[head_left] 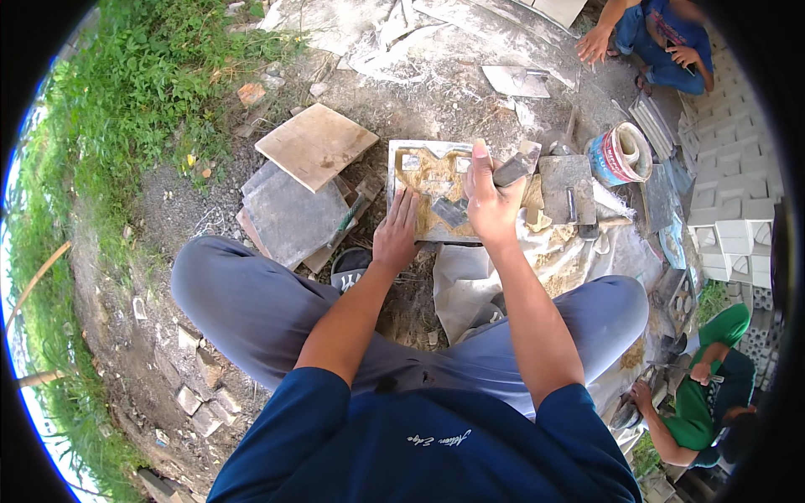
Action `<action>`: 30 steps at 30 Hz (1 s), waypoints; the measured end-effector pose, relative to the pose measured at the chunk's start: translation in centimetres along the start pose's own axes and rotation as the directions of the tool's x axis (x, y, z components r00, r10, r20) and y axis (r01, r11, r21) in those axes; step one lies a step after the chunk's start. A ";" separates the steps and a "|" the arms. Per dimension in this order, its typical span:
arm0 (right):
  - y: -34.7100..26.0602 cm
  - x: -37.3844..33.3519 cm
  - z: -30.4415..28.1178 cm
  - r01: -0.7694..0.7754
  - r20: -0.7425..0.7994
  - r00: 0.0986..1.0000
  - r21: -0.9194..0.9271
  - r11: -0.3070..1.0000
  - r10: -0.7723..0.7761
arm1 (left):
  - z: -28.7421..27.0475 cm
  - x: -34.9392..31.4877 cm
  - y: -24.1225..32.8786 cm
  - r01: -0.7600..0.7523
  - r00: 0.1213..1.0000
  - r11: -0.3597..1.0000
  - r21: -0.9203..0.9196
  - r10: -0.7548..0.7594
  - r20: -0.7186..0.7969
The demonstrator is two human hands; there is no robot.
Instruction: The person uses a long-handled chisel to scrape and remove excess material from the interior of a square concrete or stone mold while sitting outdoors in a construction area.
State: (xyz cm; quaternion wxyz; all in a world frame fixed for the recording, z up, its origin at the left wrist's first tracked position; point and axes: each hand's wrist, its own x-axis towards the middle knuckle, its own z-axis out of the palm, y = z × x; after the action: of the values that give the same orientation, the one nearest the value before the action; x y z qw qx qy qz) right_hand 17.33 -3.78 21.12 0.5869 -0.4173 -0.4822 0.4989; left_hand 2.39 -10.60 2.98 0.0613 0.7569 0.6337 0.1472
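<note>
A square metal mould point(394, 176) lies on the ground in front of me, filled with brownish wet mortar and pale blocks. My left hand point(397, 235) rests flat on its near left edge, fingers spread. My right hand point(489, 201) is closed on the handle of a small trowel point(470, 197), whose grey blade points down into the mould. My thumb points up along the handle.
Flat tiles point(314, 144) are stacked to the left of the mould. A float point(568, 189) and a tipped paint bucket point(619, 155) lie to the right. A person in blue point(662, 42) sits beyond. Another in green point(713, 377) crouches at right, by white blocks point(738, 210).
</note>
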 end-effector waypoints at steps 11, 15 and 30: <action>1.0 0.3 -0.4 0.022 0.014 1.000 0.059 0.998 -0.023 | -0.2 0.6 0.5 -0.014 1.000 0.998 -0.056 0.014 -0.003; 3.8 0.5 -0.7 0.029 0.010 1.000 -0.055 0.998 -0.029 | 0.1 0.4 0.4 -0.006 1.000 1.000 -0.016 0.006 0.012; 2.2 -0.1 -1.1 -0.069 0.110 0.991 -0.024 0.997 0.072 | 0.0 0.2 0.1 0.035 0.995 0.998 0.047 -0.039 0.088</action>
State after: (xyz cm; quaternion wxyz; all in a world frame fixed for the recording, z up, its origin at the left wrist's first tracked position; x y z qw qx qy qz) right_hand 18.02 -3.58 18.78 0.5370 -0.4115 -0.5040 0.5370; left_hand 2.54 -10.40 3.02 0.0751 0.7521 0.6474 0.0978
